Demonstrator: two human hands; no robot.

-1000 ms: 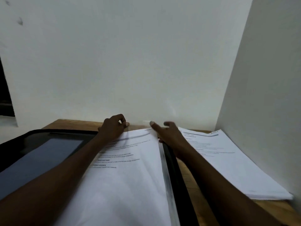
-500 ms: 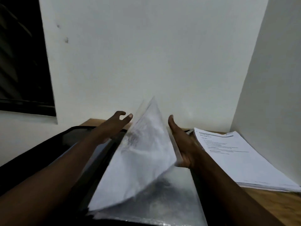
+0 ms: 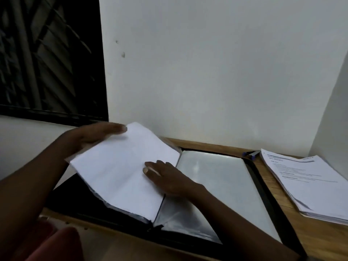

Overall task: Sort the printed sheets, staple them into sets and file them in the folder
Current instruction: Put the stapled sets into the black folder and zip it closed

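Observation:
A black folder [image 3: 263, 187] with clear plastic sleeves lies open on the wooden desk. A sleeve holding white sheets [image 3: 122, 172] has been turned over to the left half. My left hand [image 3: 92, 135] supports its far left corner, thumb on top and fingers under the edge. My right hand [image 3: 167, 176] lies flat on the turned sheets near the spine, fingers spread. The right half shows an empty shiny sleeve [image 3: 212, 183]. A stack of printed sheets [image 3: 308, 185] lies on the desk to the right of the folder.
A blue and dark small object, maybe a stapler [image 3: 251, 154], lies behind the folder's far right corner. White walls close the desk at the back and right. A dark window [image 3: 47, 57] is at upper left. Something reddish [image 3: 56, 245] sits at the bottom left.
The sleeve with sheets went from lying on the right, through standing upright, to resting on the left half. My view swung right and down. Both hands followed the page leftward.

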